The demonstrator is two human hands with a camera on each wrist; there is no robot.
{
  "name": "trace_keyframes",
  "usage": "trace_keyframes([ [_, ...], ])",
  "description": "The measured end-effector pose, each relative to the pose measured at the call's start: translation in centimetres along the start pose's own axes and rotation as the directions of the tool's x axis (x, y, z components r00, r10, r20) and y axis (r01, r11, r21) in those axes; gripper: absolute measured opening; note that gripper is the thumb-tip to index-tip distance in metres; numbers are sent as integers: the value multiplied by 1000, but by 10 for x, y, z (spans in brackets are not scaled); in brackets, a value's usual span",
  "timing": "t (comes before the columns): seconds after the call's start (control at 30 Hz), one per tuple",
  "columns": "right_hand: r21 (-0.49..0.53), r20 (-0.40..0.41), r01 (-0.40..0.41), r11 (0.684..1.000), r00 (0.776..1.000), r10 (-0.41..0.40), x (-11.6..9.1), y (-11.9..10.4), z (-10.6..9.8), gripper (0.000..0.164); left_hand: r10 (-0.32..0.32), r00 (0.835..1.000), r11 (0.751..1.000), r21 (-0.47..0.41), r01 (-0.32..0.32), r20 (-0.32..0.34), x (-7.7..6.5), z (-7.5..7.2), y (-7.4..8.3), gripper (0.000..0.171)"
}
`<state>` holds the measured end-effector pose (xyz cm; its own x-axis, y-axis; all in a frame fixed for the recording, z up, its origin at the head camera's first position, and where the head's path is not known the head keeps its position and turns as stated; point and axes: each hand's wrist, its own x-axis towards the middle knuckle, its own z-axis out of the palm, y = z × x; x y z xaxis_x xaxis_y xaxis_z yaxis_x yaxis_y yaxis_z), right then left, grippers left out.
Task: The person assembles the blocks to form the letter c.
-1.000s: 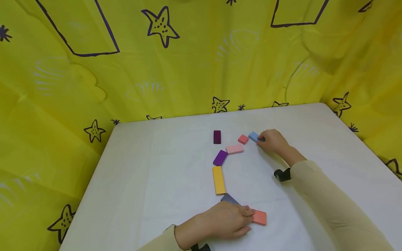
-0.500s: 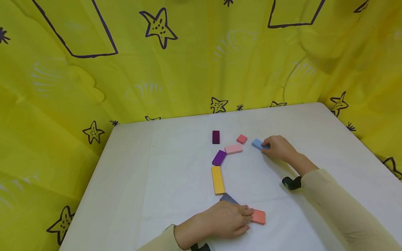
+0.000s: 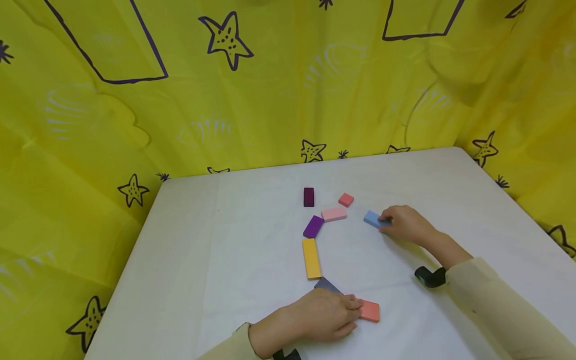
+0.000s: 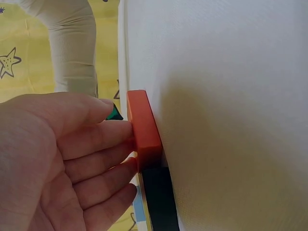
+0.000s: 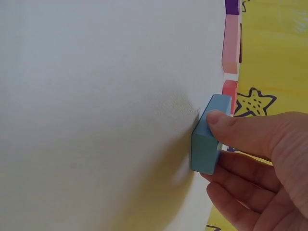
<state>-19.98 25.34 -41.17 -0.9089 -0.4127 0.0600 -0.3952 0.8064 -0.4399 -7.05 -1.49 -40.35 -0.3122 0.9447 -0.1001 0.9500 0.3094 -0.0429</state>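
Note:
In the head view my right hand (image 3: 407, 226) pinches a light blue block (image 3: 372, 218) between thumb and fingers. The right wrist view shows the thumb on one face of that blue block (image 5: 208, 139), close over the white table. My left hand (image 3: 321, 315) lies over the near end of a row of blocks. Its fairly straight fingertips touch an orange-red block (image 3: 370, 311), seen edge-on as the orange block (image 4: 143, 127) in the left wrist view. A dark grey-blue block (image 3: 327, 285) adjoins it, partly hidden by the left hand.
From the grey-blue block a curved row runs away through a yellow block (image 3: 311, 258), a purple block (image 3: 313, 227) and a pink block (image 3: 334, 215). Beyond lie a small red block (image 3: 346, 200) and a dark maroon block (image 3: 308, 197). Yellow patterned cloth (image 3: 270, 100) surrounds the white table (image 3: 252, 210).
My right hand has drawn the light blue block toward me and slightly right, away from the small red block. The left hand stays on the orange-red block.

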Motion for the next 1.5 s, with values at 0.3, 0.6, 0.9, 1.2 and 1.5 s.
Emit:
trace_keyframes([
  [0.3, 8, 1, 18, 1000, 1000, -18, -17, -4, 3, 19, 9, 1000, 1000, 13, -9, -12, 0, 2, 1, 32],
  [0.6, 2, -12, 49, 999, 999, -49, -32, -10, 7, 17, 11, 1000, 1000, 7, -11, -23, 0, 3, 0, 33],
  [0.9, 2, 4, 79, 997, 997, -79, -50, -19, 8, 18, 17, 1000, 1000, -8, -17, -21, -1, 3, 0, 33],
  [1.2, -4, 20, 84, 996, 996, -84, -62, -27, 7, 18, 12, 1000, 1000, -13, -13, -26, -3, 2, 0, 34],
  [1.5, 12, 48, 118, 993, 992, -118, -68, -28, 4, 18, 12, 1000, 1000, -18, -13, -22, -3, 3, 0, 34],
])
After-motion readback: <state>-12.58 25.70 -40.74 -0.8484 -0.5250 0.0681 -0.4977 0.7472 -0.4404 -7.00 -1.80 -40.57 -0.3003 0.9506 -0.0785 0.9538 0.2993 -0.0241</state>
